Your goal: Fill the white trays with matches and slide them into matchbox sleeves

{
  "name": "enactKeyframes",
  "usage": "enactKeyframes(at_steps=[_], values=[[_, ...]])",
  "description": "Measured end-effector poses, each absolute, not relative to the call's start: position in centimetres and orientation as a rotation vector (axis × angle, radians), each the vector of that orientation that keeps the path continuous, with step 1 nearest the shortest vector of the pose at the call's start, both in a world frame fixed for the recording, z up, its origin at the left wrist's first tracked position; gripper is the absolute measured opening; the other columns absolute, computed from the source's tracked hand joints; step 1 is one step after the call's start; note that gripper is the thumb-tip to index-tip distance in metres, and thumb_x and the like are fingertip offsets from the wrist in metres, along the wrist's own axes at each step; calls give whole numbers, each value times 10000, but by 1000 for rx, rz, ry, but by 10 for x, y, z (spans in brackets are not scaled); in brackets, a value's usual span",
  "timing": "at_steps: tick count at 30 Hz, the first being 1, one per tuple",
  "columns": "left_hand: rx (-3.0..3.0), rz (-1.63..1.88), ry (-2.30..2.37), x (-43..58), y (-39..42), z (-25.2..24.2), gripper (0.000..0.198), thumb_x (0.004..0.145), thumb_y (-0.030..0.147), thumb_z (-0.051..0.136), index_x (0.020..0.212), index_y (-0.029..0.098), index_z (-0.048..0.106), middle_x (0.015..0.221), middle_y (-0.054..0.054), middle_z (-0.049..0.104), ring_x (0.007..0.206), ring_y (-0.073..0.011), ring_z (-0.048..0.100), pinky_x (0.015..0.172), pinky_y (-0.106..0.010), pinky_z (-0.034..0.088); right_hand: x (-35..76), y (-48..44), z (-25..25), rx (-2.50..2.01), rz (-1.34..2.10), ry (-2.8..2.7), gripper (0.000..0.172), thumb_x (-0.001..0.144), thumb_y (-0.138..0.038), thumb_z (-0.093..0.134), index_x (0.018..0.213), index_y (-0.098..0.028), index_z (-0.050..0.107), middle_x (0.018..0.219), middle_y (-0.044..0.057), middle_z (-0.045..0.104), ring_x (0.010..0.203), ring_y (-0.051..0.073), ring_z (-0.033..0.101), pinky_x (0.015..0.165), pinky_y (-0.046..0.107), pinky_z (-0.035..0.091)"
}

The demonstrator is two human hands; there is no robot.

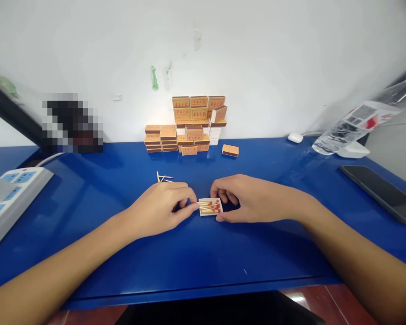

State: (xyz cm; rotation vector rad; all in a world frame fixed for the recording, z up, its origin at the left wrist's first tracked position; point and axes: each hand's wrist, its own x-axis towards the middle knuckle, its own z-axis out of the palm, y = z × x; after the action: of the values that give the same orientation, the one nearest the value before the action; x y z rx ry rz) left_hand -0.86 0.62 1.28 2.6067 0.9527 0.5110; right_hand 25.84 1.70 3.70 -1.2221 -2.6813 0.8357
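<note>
A small white matchbox tray holding several red-tipped matches lies on the blue table. At its left end my left hand pinches the pale ends of matches between thumb and index finger. My right hand curves around the tray's right end, thumb and fingers apart, with the thumb near the lower right corner. Just beyond my left hand are several loose matches, partly hidden by it.
Stacked matchboxes stand against the wall, with a single matchbox to their right. A power strip lies at left. On the right are a phone, a plastic bottle and a white earphone case.
</note>
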Motion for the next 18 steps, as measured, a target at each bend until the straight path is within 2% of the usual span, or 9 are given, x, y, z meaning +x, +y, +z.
enactKeyframes(at_steps=[5,13,18], values=[[2584,515,961,-7,7,9,190,1017,299,610,904,193,720,709,29,590,627,-108,530,614,-262,411,252,15,34,-1180,828,-2669,277,833,-413,792,1001,-223,678,900,11,682,755,165,573,634,297,384],[2503,586,1053,-8,7,10,207,979,384,695,905,191,699,688,49,566,583,-96,479,586,-247,371,251,14,33,-1138,837,-2668,268,858,-430,789,989,-227,674,867,-7,659,735,151,557,621,289,377],[2509,584,1085,-6,5,12,164,995,293,626,907,187,715,733,22,600,609,-103,505,594,-247,382,251,15,31,-1136,842,-2659,276,855,-435,791,983,-223,670,872,0,661,740,156,560,626,290,375]])
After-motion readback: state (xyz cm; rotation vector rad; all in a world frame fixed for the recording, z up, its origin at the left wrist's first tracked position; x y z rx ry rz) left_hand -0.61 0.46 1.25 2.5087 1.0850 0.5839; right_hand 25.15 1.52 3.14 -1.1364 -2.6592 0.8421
